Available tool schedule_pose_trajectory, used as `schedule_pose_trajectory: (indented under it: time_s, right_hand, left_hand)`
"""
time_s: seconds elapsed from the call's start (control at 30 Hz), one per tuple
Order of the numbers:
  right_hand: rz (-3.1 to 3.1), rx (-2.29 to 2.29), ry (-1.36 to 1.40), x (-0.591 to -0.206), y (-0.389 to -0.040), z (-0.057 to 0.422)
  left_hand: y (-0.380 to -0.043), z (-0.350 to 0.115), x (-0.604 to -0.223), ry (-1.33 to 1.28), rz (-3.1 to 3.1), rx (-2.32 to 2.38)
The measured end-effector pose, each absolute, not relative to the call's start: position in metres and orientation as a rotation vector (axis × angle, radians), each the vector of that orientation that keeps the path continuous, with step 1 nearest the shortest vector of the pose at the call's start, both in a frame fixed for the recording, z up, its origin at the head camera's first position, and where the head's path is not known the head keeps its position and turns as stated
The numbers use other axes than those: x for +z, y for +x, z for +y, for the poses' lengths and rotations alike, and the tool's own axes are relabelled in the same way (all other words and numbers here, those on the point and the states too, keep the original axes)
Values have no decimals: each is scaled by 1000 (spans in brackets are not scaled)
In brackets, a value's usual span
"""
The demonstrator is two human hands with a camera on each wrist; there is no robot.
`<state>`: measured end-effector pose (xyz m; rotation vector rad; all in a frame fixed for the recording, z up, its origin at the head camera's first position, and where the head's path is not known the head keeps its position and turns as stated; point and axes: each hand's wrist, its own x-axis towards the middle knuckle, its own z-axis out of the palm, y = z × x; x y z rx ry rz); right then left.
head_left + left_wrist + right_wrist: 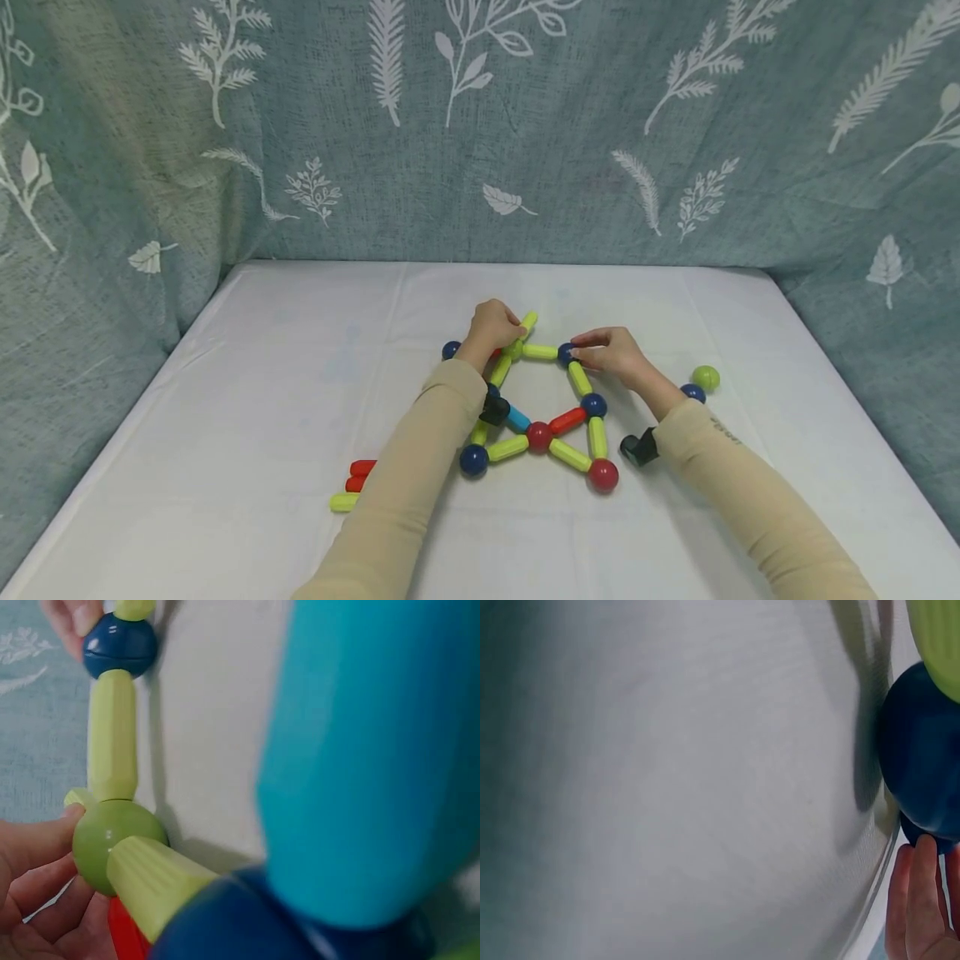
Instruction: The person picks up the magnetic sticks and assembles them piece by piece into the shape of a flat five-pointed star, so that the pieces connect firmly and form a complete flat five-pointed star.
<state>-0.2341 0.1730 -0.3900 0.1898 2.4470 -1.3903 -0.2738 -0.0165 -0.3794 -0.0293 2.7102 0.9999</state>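
Observation:
A magnetic stick-and-ball frame lies on the white table, built of yellow-green, red and light-blue rods (517, 419) joined by coloured balls. At its far corner my left hand (493, 327) grips the green ball (112, 844), its thumb by a yellow-green rod (529, 322) that points away. A red rod (126, 930) shows under that ball. My right hand (611, 352) pinches the dark blue ball (567, 354) at the frame's far right corner. One yellow-green rod (112, 735) links these two balls. Nearest me are a red ball (603, 475) and a dark blue ball (473, 460).
Two red rods (362, 468) and a yellow-green rod (344, 502) lie left of the frame, partly behind my left sleeve. On the right are a loose green ball (706, 377) and a blue ball (693, 392). A patterned curtain (510, 133) hangs behind the table.

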Motion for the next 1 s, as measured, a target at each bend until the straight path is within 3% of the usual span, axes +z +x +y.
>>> schedule_pose_trajectory:
  time_s: [0.4,0.63,1.0]
  right_hand:
    - [2430,-1428,161,-390,-233,170]
    - [2443,-1413,165,-389,-231,170]
    - [2436,-1413,191,-390,-228,171]
  left_hand:
    - [-268,-20,-375,71,2746,879]
    - [-264,-53,-355,381,2727,673]
    - [-258,-102,-358,427,2660,498]
